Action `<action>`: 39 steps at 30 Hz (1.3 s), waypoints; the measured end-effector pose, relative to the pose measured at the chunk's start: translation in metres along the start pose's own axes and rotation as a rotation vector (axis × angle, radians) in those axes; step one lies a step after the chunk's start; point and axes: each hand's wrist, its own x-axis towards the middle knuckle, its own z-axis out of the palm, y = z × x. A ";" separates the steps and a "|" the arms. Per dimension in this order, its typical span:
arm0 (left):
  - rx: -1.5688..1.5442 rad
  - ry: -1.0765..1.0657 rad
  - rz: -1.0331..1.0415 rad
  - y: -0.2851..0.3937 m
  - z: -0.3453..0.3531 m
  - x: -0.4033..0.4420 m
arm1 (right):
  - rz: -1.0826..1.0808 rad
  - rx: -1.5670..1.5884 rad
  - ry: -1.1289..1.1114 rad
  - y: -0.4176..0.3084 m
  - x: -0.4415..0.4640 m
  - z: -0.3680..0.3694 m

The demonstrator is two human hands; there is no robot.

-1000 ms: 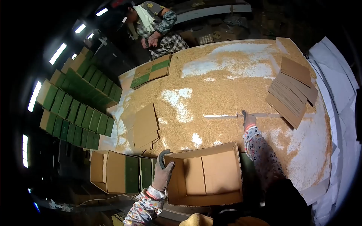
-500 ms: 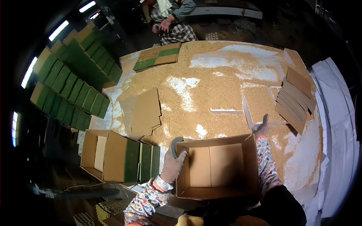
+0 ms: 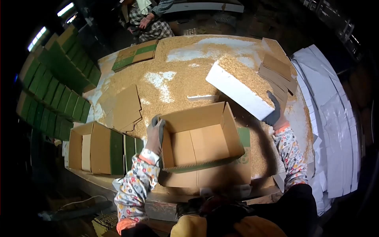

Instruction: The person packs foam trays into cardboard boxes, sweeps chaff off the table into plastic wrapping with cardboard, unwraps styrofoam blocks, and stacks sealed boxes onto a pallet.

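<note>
My gloved left hand [image 3: 156, 133] grips the left wall of an open, empty cardboard box [image 3: 202, 142], which is tilted above the front edge of the table. In my gloved right hand [image 3: 275, 113] is the near right corner of a white tray [image 3: 239, 91], lifted off the table and heaped with tan, husk-like flakes. The tray hangs slanted, beyond and to the right of the box. Beneath the box lies flat brown cardboard with green print [image 3: 225, 175].
Green-and-brown boxes [image 3: 51, 89] are stacked at the left; an open box [image 3: 98, 148] stands nearer. Cardboard sheets [image 3: 124, 108] lie on the flake-covered table [image 3: 181, 71]. Another person [image 3: 148, 19] sits beyond it. White sheets [image 3: 327, 118] hang at the right.
The white tray has risen from the table in my right hand. My left hand has raised and tilted the box, uncovering flat cardboard below. The view has shifted right.
</note>
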 end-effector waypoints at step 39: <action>1.245 0.199 0.440 -0.014 -0.040 0.180 | -0.616 -1.826 0.328 0.085 -0.079 0.149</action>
